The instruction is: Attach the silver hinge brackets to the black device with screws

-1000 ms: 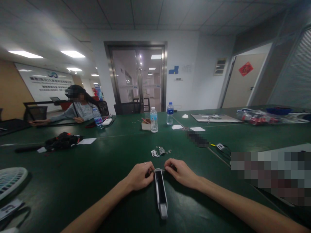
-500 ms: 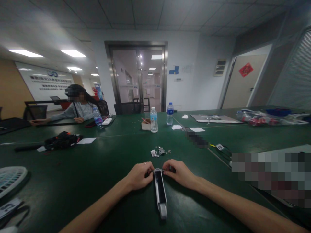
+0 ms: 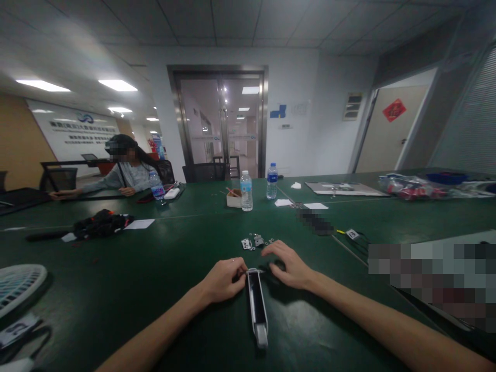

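A long, narrow white-framed piece [image 3: 266, 310] with a dark inside and a pale block at its near end lies on the green table. My left hand [image 3: 223, 279] is closed at the left side of its far end, fingertips pinched; what they hold there is hidden. A thin rod-like part [image 3: 262, 271] sticks out at the right of that end. My right hand [image 3: 290, 266] hovers just right of it with fingers apart, holding nothing visible. Its fingertips are near several small metal pieces, including a light plate [image 3: 246, 244] and a grey bracket [image 3: 259, 240], with tiny rings around them.
Two water bottles [image 3: 246, 192] [image 3: 272, 182] and a small box [image 3: 233, 199] stand farther back. Left are a black bundle [image 3: 101, 224] and a white racket-like grid [image 3: 21, 287]. Plastic-bagged items [image 3: 414, 187] lie back right. A person [image 3: 129, 170] sits at far left.
My right hand has let go at the far end of the long piece and moved forward, its fingers opening toward the small metal pieces. The left hand stays in place.
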